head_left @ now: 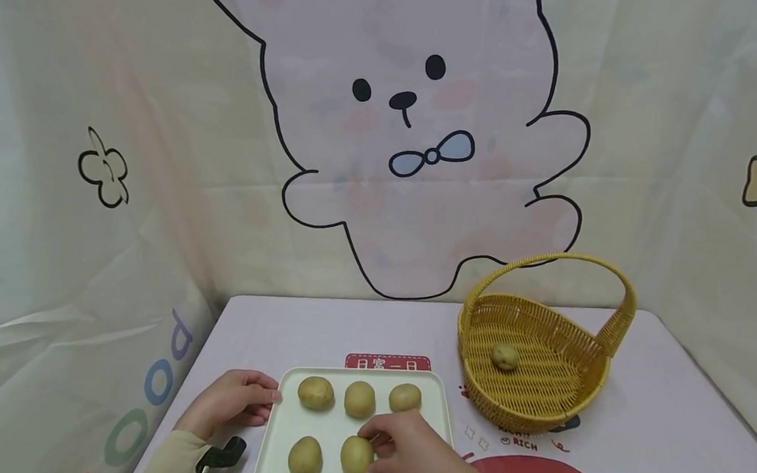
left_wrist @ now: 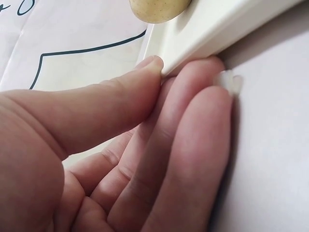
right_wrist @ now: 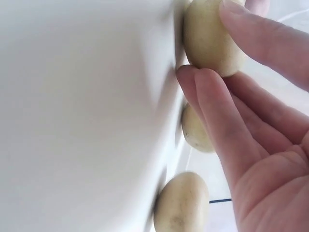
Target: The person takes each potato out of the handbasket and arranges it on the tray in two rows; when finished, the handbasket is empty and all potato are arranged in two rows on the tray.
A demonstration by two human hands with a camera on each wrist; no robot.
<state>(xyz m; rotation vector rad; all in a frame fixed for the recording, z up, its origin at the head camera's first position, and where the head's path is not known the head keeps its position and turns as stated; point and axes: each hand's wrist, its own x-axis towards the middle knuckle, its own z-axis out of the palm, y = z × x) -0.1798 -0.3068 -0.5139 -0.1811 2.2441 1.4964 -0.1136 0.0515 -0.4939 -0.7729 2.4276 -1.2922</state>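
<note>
Along its left edge, a white tray (head_left: 332, 425) is pinched by my left hand (head_left: 235, 402); in the left wrist view the thumb lies over the rim (left_wrist: 193, 50) and the other fingers curl against the outer side. My right hand (head_left: 423, 452) reaches over the tray and holds a potato (head_left: 354, 458) in the front row between thumb and fingers. To its left lies another potato (head_left: 306, 458). Behind them, a back row has three potatoes, a left one (head_left: 316, 393), a middle one (head_left: 360, 399) and a right one (head_left: 405, 397).
A yellow woven basket (head_left: 537, 420) with a tall handle stands at the back right, a single potato (head_left: 505, 357) inside. The pale printed tablecloth (head_left: 280, 325) covers the table. Behind hangs a curtain (head_left: 419, 225) with a cartoon animal.
</note>
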